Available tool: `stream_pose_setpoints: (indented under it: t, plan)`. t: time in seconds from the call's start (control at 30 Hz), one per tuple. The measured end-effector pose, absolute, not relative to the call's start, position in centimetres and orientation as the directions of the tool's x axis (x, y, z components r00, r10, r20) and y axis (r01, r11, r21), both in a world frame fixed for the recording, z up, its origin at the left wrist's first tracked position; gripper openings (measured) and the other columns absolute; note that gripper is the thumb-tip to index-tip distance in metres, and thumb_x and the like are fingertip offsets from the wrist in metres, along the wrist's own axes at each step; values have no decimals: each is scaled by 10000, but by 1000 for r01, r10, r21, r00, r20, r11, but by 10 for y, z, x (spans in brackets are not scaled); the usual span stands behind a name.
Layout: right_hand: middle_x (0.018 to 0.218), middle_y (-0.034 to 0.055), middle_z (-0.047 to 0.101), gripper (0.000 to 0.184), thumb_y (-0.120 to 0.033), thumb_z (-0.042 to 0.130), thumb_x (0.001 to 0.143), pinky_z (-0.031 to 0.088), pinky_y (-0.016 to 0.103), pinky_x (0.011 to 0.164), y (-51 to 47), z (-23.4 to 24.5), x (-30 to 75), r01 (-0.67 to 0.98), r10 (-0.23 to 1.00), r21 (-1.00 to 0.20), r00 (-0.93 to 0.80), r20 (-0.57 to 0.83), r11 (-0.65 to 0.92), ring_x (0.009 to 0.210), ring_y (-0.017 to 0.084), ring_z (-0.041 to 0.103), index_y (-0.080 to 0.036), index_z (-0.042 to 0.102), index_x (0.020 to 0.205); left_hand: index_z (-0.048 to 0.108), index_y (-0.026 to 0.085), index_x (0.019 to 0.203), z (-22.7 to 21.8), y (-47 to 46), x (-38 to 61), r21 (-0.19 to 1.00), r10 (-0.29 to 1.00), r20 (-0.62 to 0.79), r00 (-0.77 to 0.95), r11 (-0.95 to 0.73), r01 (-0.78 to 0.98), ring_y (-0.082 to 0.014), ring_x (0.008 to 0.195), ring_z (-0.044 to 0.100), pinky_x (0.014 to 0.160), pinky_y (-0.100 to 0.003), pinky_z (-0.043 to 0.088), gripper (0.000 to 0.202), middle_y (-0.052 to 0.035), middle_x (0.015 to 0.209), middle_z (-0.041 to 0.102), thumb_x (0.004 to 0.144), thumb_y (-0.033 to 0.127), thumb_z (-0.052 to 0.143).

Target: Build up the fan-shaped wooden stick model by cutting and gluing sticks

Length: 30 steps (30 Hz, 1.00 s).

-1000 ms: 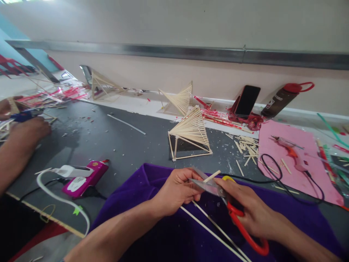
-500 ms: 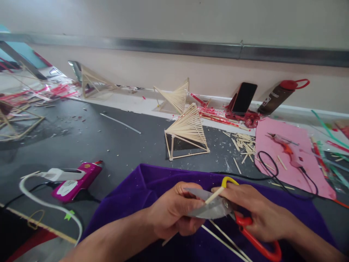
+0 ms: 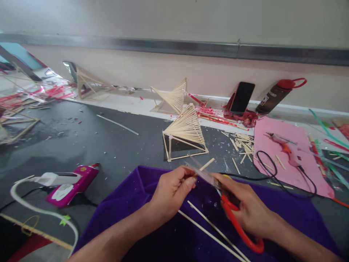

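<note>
My left hand [image 3: 170, 191] pinches a thin wooden stick [image 3: 206, 164] whose free end points up and to the right. My right hand [image 3: 247, 209] grips red-handled scissors [image 3: 234, 222], and their blurred steel blades [image 3: 203, 173] cross the stick just past my left fingers. Both hands work over a purple cloth [image 3: 152, 182]. Two long pale sticks [image 3: 211, 231] lie on the cloth under my hands.
A stick pyramid model [image 3: 185, 133] stands on the dark table just beyond, another [image 3: 171, 98] behind it. Cut sticks [image 3: 242, 145], a pink sheet [image 3: 289, 153] with a glue gun [image 3: 286, 149], a phone [image 3: 242, 97] and a bottle [image 3: 275, 95] are right. A magenta device [image 3: 72, 183] lies left.
Another person's arm at the left edge has gone from view. My hands dropped toward me, then rose again, and the scissors' blades now point up and left across the stick.
</note>
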State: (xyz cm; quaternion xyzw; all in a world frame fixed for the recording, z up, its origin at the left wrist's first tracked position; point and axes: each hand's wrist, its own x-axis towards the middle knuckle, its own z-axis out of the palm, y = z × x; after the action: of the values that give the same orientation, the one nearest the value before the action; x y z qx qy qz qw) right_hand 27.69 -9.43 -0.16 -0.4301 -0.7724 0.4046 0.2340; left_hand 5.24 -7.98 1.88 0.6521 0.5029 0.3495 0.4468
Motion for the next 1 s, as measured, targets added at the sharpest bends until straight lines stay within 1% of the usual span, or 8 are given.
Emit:
stream_pose_setpoints:
  t: [0.07, 0.17, 0.3, 0.4, 0.6, 0.73, 0.83, 1.0]
  plan:
    - [779, 3, 561, 595, -148, 540, 762, 478, 252, 677, -99, -1, 273, 465, 863, -839, -505, 13, 284, 688, 152, 540, -235, 400, 1334, 613, 181, 943, 17, -82, 52, 840, 952, 122, 282, -250, 482, -94, 618, 554, 592, -201, 421, 208, -1, 730, 624, 877, 245, 426]
    - [817, 8, 553, 632, -109, 549, 741, 486, 279, 718, -103, -2, 271, 459, 867, -843, -498, 18, 281, 651, 140, 518, -252, 393, 1336, 590, 176, 964, 13, -85, 52, 724, 933, 163, 321, -334, 603, -112, 645, 572, 610, -219, 423, 250, -16, 763, 629, 905, 254, 361]
    - [896, 23, 575, 688, -81, 552, 725, 489, 287, 742, -106, -3, 270, 458, 850, -830, -525, 35, 317, 683, 144, 533, -276, 358, 1355, 555, 162, 760, 16, -86, 51, 635, 915, 127, 382, -371, 678, -122, 570, 531, 570, -238, 400, 331, -15, 650, 568, 912, 274, 283]
    - [930, 31, 598, 685, -66, 533, 725, 488, 276, 742, -107, -2, 270, 465, 831, -815, -554, 36, 345, 754, 161, 561, -275, 352, 1352, 515, 163, 709, 24, -88, 49, 669, 908, 28, 419, -328, 667, -115, 566, 497, 570, -235, 386, 340, -6, 641, 530, 908, 272, 261]
    - [886, 28, 632, 630, -110, 542, 745, 480, 253, 701, -103, 4, 277, 466, 789, -770, -610, 77, 436, 716, 152, 564, -246, 387, 1341, 450, 164, 628, 32, -91, 48, 868, 900, -106, 423, -124, 481, -71, 537, 386, 514, -189, 320, 273, 40, 599, 416, 873, 220, 344]
    - [825, 18, 632, 621, -149, 555, 759, 469, 231, 648, -99, 7, 280, 458, 768, -765, -636, 73, 452, 678, 145, 556, -243, 397, 1352, 432, 165, 610, 29, -93, 51, 961, 885, -183, 429, 70, 266, -64, 490, 321, 450, -186, 268, 258, 49, 545, 370, 849, 257, 395]
    - [786, 5, 620, 651, -139, 547, 756, 454, 219, 605, -97, 6, 283, 456, 757, -765, -651, 62, 455, 625, 132, 534, -247, 374, 1375, 407, 172, 590, 30, -95, 54, 969, 855, -249, 455, 223, 110, -49, 425, 251, 399, -187, 205, 279, 67, 487, 324, 833, 306, 435]
    - [785, 15, 621, 666, -173, 569, 735, 460, 237, 602, -92, 3, 289, 432, 723, -780, -690, 38, 453, 632, 152, 554, -256, 394, 1372, 419, 175, 577, 29, -97, 55, 919, 789, -315, 527, 393, -39, -41, 351, 244, 351, -186, 167, 292, 76, 419, 310, 792, 353, 503]
